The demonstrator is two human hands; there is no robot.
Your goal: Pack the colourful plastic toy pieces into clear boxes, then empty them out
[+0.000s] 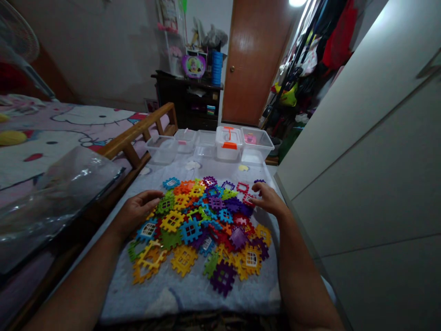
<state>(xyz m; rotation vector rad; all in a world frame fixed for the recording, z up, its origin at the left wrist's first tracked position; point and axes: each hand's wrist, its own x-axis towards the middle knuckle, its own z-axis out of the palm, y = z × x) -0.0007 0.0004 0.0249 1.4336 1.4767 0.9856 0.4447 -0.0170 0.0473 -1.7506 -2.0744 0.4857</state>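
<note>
A heap of colourful plastic interlocking building tiles, toothed at the edges and many with window cut-outs, covers the cloth-topped table (138, 299). My left hand (139, 209) rests along the heap's left side, fingers stretched toward a green window tile (166, 202); whether they touch it I cannot tell. On the right edge, my right hand (270, 198) has its thumb and fingers apart, beside a red window tile (248, 199). Another red tile (242, 187) lies just beyond. Nearer me are a dark purple tile (223, 277) and a yellow tile (183, 260).
Clear plastic bins (161, 149) line the table's far end, along with a white lidded box (228, 143) with orange latches. A wooden bed rail (138, 131) borders the left side, a clear plastic bag (69, 193) beside it. A pale cabinet (372, 184) stands close on the right.
</note>
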